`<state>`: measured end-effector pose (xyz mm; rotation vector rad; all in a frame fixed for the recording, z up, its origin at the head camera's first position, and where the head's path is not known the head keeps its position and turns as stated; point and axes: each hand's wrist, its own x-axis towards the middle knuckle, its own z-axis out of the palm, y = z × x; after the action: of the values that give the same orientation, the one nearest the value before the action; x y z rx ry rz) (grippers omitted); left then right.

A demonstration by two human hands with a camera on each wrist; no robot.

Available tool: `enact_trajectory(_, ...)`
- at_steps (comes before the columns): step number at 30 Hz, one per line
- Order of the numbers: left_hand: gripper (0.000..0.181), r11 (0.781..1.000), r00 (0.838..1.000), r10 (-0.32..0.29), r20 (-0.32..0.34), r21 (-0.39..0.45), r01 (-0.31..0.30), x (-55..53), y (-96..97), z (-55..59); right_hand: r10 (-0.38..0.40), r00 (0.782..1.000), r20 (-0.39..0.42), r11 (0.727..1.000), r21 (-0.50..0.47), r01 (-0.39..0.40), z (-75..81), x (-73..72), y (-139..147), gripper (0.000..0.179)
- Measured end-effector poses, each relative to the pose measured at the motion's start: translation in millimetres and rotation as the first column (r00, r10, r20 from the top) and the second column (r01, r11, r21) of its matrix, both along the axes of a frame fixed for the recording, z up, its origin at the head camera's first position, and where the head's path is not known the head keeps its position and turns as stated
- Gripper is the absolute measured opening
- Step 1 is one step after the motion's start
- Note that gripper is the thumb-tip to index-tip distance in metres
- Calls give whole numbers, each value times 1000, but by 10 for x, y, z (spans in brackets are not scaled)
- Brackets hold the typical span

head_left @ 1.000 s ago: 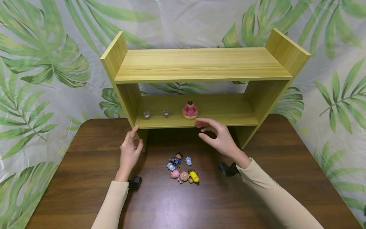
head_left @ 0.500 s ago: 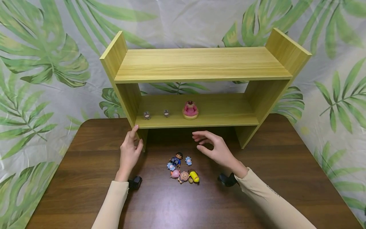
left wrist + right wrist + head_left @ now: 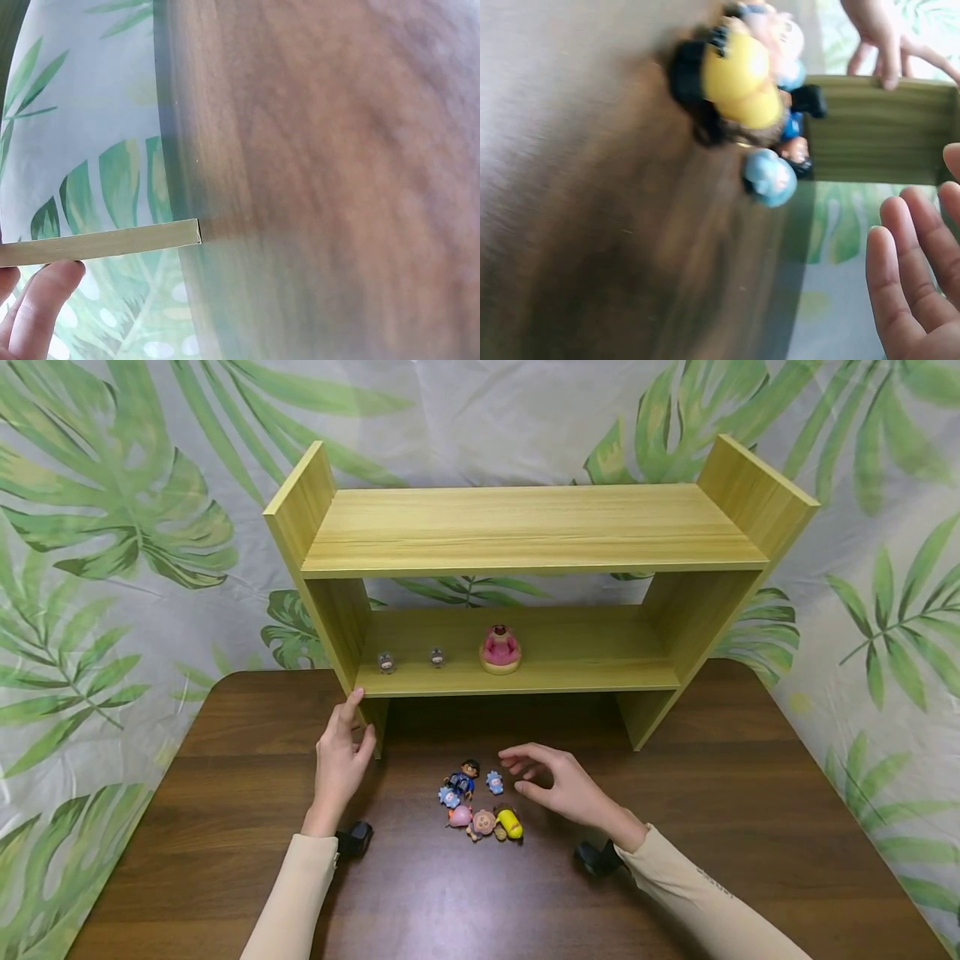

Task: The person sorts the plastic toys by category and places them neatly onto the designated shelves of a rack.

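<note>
My left hand (image 3: 341,760) pinches the front edge of the left side panel of a yellow wooden shelf (image 3: 517,687), its thumb on the inner face and other fingers outside, as the right wrist view shows. Above the dark table, my empty right hand (image 3: 558,782) reaches towards a small blue figurine (image 3: 494,782), fingers slightly bent and apart. Beside that lie a dark-haired toy figure in blue (image 3: 462,779), another blue figurine (image 3: 448,797), a pink toy (image 3: 460,816), a brown round-headed figurine (image 3: 483,822) and a yellow toy (image 3: 510,824).
On the middle board stand two small grey figurines (image 3: 386,662) to the left and a pink bear figure (image 3: 500,650) near the centre. A leaf-print cloth (image 3: 135,527) hangs behind the brown table (image 3: 225,760). The side panels reach down to the tabletop.
My right hand has come down from beside the pink bear figure on the middle board to just right of the toys on the table. The left hand stays at the shelf panel.
</note>
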<state>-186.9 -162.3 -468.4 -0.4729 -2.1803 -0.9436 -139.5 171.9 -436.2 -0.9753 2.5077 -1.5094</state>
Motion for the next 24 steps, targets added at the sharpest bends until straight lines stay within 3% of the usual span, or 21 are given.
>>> enact_trajectory(10,77,1000,1000,5,2,-3,-5,11,-4,-5,109,993,41,990,83,-113,-189,140,18,39)
enact_trajectory(17,77,1000,1000,4,3,-2,-4,12,-3,-5,112,990,81,975,183,-125,-225,215,14,38)
enact_trajectory(24,77,1000,1000,5,7,2,-5,7,-5,-2,106,994,29,952,285,-110,-239,227,-10,41)
